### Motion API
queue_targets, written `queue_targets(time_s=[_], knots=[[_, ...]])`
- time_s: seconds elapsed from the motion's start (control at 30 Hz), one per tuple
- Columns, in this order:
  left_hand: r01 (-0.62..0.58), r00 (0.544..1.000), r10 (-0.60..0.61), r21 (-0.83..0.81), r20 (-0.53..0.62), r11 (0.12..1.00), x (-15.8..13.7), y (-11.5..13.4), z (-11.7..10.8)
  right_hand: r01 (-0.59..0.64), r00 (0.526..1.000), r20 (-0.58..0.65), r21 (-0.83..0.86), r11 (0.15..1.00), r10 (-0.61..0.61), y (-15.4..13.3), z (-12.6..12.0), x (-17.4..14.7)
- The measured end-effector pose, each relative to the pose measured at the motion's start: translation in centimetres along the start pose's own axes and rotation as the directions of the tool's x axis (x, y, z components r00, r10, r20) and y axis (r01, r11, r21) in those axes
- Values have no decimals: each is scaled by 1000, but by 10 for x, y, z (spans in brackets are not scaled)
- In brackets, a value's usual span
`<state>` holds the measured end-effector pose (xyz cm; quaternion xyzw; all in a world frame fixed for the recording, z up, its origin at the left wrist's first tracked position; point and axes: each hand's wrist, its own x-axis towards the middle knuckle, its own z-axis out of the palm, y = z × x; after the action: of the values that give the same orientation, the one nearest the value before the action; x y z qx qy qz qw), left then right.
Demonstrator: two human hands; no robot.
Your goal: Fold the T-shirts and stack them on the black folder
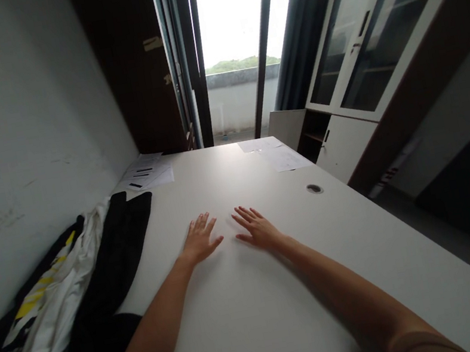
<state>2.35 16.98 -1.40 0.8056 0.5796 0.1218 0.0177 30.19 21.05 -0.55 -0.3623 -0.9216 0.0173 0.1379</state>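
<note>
Both my arms reach forward over a white table (251,319). My left hand (199,240) lies palm down at the table's middle, fingers stretched out and thumb pointing right. Beside it, a short gap to the right, my right hand (257,228) is also palm down with its fingers spread. Neither hand holds anything. Nearest to my left arm is a pile of clothes along the wall: a black garment (110,271), a white garment (64,303), and a dark one with yellow print (33,299).
Printed papers (153,175) lie at the far left corner, more sheets (289,157) at the far right. A round cable hole (314,188) sits near the right edge. A white glass-door cabinet (357,45) stands right, a dark wardrobe (134,66) left, a bright glass door (230,19) behind.
</note>
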Motion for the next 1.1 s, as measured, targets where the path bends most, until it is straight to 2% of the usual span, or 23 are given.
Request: queue_targets(time_s=[0.1,0.17,0.23,0.7,1.1], knots=[[26,991,-28,15,130,1000,0,-1,7,-28,989,147,27,999,24,4,8,3],[36,986,-40,30,164,999,0,-1,9,-23,976,215,36,999,15,7,11,5],[41,984,-48,42,170,998,1,0,10,-24,972,234,40,999,14,8,12,8],[36,993,-40,41,108,999,0,-1,10,-24,986,166,74,997,11,15,15,6],[43,991,-45,13,123,999,0,0,4,1,992,124,54,999,-8,21,27,7]])
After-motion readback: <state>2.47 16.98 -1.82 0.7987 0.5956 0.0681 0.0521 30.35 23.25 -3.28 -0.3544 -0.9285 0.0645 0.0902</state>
